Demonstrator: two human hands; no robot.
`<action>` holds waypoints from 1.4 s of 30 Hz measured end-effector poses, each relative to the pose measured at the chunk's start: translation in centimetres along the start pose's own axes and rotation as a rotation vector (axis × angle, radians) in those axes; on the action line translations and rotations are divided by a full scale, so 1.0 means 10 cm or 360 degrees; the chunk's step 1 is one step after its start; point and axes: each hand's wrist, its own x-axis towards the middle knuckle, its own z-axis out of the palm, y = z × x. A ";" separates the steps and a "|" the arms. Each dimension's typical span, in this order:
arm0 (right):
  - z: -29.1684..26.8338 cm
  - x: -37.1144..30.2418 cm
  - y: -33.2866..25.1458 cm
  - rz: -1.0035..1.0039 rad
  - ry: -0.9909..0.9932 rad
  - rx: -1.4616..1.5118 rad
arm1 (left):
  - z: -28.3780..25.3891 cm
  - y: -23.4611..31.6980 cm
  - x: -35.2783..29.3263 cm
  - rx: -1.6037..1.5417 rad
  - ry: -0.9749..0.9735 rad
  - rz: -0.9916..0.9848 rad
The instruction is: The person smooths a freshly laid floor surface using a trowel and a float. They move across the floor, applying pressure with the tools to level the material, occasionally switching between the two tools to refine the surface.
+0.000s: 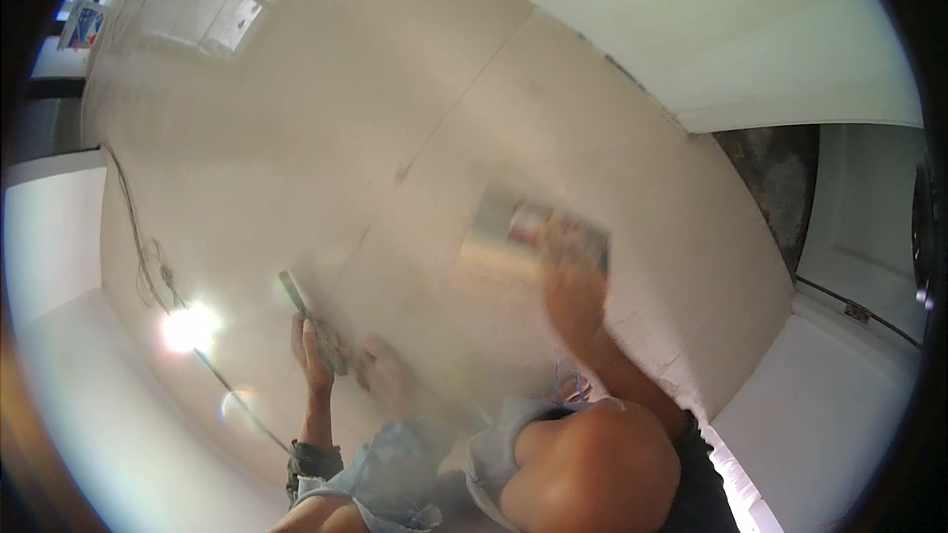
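The flat plate [486, 225] under the right hand [573, 271] looks stiff and fairly light, with a broad face that should slide easily over the beige surface [296, 138] and a rim that might catch; the sensible hold seems to be its back, near the middle. The narrow tool [289, 288] in the left hand [312, 350] looks rigid too, its crusted end perhaps gritty, so its side seems the surer grip. The plate lies ahead of the person's bare knee [602, 464], roughly rectangular, grey on top with a paler near edge and a red-and-white patch, all blurred. The narrow tool is at the left, dark at its far tip, mottled grey nearer the person. The right fingers appear curled onto the plate, though blur hides their exact closure; the left fingers are wrapped around the narrow tool
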 end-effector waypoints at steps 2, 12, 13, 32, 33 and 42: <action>0.05 0.75 0.41 0.0304 -0.0313 -0.0057 | -0.04 0.06 -0.02 0.0021 -0.0053 -0.0067; 0.28 -0.34 0.34 0.0023 -0.0033 -0.0297 | 0.14 0.11 -0.02 -0.0207 -0.0023 -0.0050; 0.20 0.17 0.51 0.0133 -0.0177 -0.0287 | 0.10 0.10 -0.02 -0.0204 -0.0018 -0.0033; 0.54 -1.65 1.13 0.0672 -0.0113 -0.0187 | 0.03 -0.01 0.01 -0.0164 -0.0001 -0.0016; 0.50 -1.73 1.13 0.0631 -0.0133 -0.0269 | 0.02 0.00 0.01 -0.0161 0.0012 -0.0012; 0.06 -1.61 1.09 0.0797 -0.0712 -0.0179 | 0.05 0.00 0.00 -0.0200 -0.0026 -0.0033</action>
